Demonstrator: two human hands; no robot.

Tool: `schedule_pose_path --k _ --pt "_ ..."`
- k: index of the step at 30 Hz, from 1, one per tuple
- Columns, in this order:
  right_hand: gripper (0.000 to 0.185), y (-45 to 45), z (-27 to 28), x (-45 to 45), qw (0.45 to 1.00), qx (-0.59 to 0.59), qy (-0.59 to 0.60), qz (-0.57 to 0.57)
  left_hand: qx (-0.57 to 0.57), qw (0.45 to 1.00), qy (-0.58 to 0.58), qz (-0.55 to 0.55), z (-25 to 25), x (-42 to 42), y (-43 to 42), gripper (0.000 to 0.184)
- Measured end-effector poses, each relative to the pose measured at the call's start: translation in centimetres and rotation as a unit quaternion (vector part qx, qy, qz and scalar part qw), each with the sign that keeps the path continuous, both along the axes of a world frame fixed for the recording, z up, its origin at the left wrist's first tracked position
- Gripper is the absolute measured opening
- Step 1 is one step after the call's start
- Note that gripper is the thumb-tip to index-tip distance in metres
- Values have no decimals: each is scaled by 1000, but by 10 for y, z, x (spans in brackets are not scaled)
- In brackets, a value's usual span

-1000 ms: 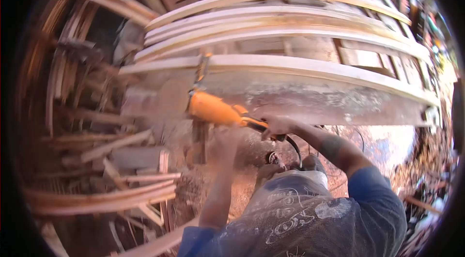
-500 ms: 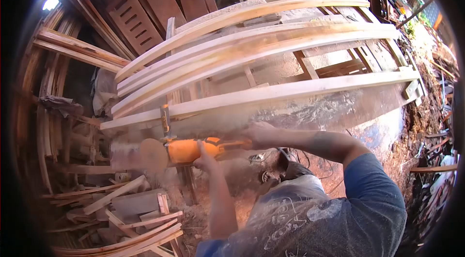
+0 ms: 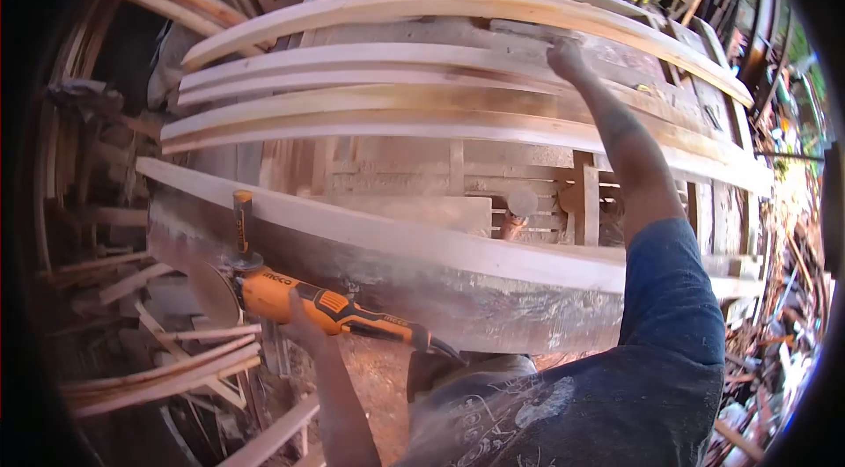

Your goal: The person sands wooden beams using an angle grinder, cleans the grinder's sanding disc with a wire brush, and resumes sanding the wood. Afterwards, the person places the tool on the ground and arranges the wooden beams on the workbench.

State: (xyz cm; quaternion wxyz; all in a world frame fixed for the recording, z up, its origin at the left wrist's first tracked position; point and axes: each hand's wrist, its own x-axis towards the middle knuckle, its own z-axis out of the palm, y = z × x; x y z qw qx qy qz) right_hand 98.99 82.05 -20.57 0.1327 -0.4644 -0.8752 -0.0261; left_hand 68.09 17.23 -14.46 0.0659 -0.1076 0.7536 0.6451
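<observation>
My left hand (image 3: pixel 305 319) is wrapped round the body of an orange and black angle grinder (image 3: pixel 330 308), whose round disc (image 3: pixel 214 291) points left and whose side handle stands up. The grinder is by the near edge of the bench, in front of a long pale wooden strip (image 3: pixel 396 236). Farther off, my right hand (image 3: pixel 565 55) reaches over the bench, closed at the right end of a flat greyish piece (image 3: pixel 528 34). Blur hides its exact grip.
Several long curved wooden strips (image 3: pixel 378 103) lie across the slatted bench. A round-ended object (image 3: pixel 521 202) is between the slats. Wood offcuts (image 3: pixel 167 375) are piled at the lower left, and scraps (image 3: pixel 788 326) cover the ground at the right.
My right hand has left the grinder's rear handle and moved far forward over the bench. My left hand and the grinder have shifted left and down in view. The camera view has turned.
</observation>
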Motion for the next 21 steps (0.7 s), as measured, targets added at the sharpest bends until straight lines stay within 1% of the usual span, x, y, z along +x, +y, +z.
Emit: schedule_pose_path --k 2,4,5,7,10,11,12,14,15,16,17,18,19,20,21 --pt "32 7 23 -18 990 -88 -104 -18 31 1000 -3 6 -8 -4 -2 61" --pt "38 43 5 -21 976 -144 -153 -54 48 999 -2 -7 1 0 1 59" --pt "41 56 -4 -19 975 -141 -157 -74 47 999 -8 -8 5 2 4 59" --pt "47 67 -14 -22 971 -136 -159 -113 32 999 22 0 -1 0 1 59" --pt "51 49 -14 -16 984 -32 -140 -109 27 999 40 2 -8 -2 -4 61" --pt "50 63 -23 -11 984 -42 -159 -63 28 999 42 2 -11 -3 -6 63" --pt "50 90 -50 5 982 -54 -179 -16 -3 997 75 -1 -17 -7 -9 65" --pt "45 96 -59 7 976 -123 -179 12 -78 988 133 -3 -32 -15 -20 69" --pt "42 83 -29 10 971 -174 -161 -8 -108 983 146 -1 -35 -16 -22 70" --pt "49 34 36 1 964 -151 -215 -21 -134 978 160 9 -32 -16 -18 72" --pt "53 64 0 23 987 -10 -151 48 -191 963 189 12 -28 -13 -15 82" --pt "58 4 68 6 978 -73 -194 22 -247 945 212 16 -22 -6 -10 92" --pt "55 2 78 10 976 -98 -193 4 -277 915 293 2 -19 -4 -9 83" --pt "47 21 63 20 986 -123 -107 -39 -306 877 371 -14 -17 -5 -9 75" --pt "40 17 63 22 996 -80 -48 -12 -342 856 388 -20 -14 -5 -7 57"
